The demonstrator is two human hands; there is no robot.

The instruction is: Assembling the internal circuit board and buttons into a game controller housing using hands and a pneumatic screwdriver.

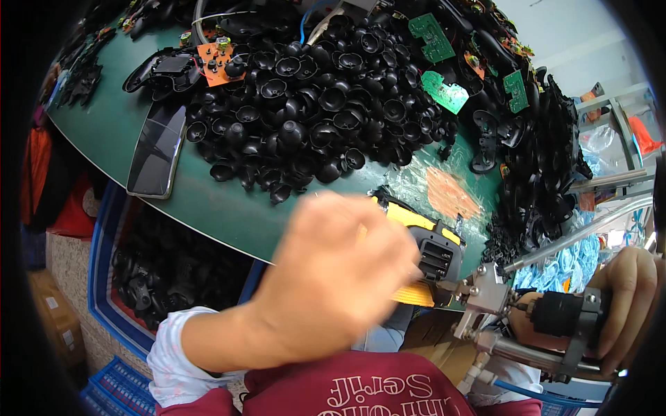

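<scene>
My left hand (340, 260) is smeared by motion, its fingers curled into a fist; whatever they hold is hidden. Just right of it lies a black and yellow game controller shell (438, 256) with an open battery compartment, close to the table edge. Below the shell, a yellow-orange piece (415, 294) shows beside the hand. At the far right my right hand (628, 301) wraps its fingers round a black cylindrical tool (558, 313), clamped to a jointed metal arm (488, 290).
A heap of black thumbstick caps (333, 100) fills the middle of the green table (229, 211). A phone (157, 151) lies left, near an orange circuit board (220, 64). Green boards (444, 92) and black controller shells (531, 166) crowd the right. A blue crate (104, 277) of black parts stands below.
</scene>
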